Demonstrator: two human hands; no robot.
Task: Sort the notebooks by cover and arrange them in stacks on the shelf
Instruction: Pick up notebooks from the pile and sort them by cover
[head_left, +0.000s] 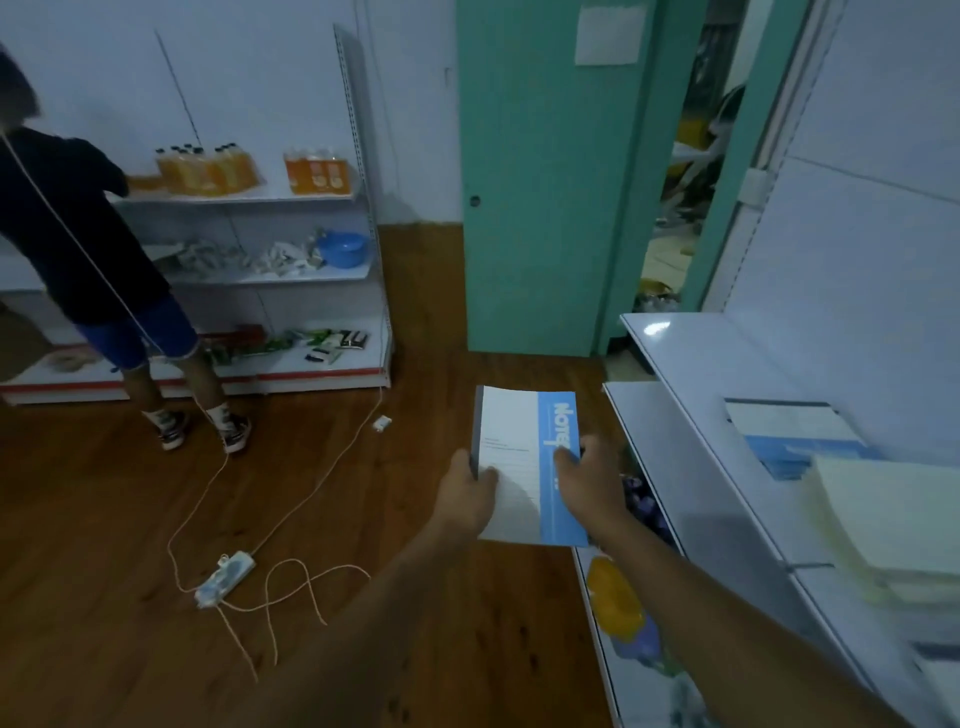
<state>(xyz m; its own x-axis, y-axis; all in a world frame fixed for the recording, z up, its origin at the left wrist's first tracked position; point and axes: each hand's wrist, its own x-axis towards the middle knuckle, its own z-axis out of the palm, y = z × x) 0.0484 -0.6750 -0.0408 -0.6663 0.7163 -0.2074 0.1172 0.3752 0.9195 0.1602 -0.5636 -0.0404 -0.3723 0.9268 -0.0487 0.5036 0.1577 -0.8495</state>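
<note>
A soft-covered notebook, white with a blue band along one long side, is held flat over the wooden floor, well short of the white shelf at right. Its spine edge is pinched by the left hand, thumb on top, while the right hand is curled over the blue band, fingers on the cover. The step in hand appears to be carrying one sorted notebook across. Next, it would need to be swung right and laid squarely on the matching blue-and-white stack, beside the pale cream stack; thin glossy covers may slide.
</note>
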